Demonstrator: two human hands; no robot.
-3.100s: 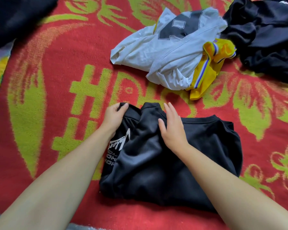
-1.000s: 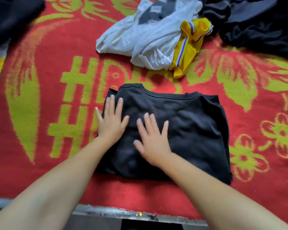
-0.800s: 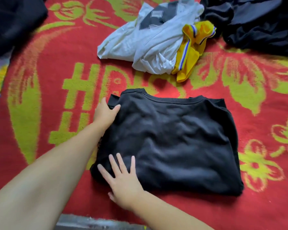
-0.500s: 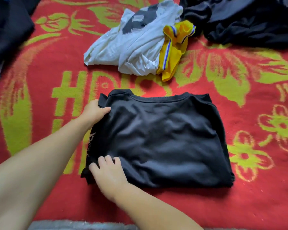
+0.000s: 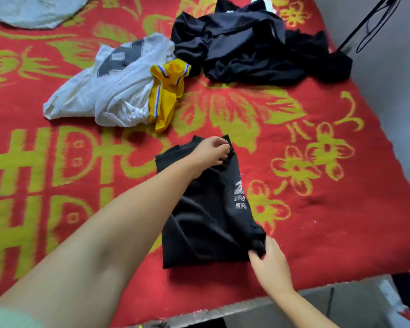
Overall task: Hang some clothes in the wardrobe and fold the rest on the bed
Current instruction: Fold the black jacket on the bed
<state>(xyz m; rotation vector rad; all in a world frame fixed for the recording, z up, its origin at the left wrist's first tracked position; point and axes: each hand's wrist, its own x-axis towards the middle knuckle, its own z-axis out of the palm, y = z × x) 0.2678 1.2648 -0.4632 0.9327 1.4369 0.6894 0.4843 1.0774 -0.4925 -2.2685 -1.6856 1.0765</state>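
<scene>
- left hand [image 5: 213,150] pinches the black shirt's [image 5: 206,209] far corner; right hand [image 5: 268,261] grips the near one.
- folding step on the bed [image 5: 341,209]; next, press the fold flat.

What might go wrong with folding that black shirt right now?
The left hand pinches the far corner of the black shirt and the right hand pinches the near one. If either grip slips, the fold may fall open. The shirt also lies close to the bed edge, so a tug toward the person might pull it off.
</scene>
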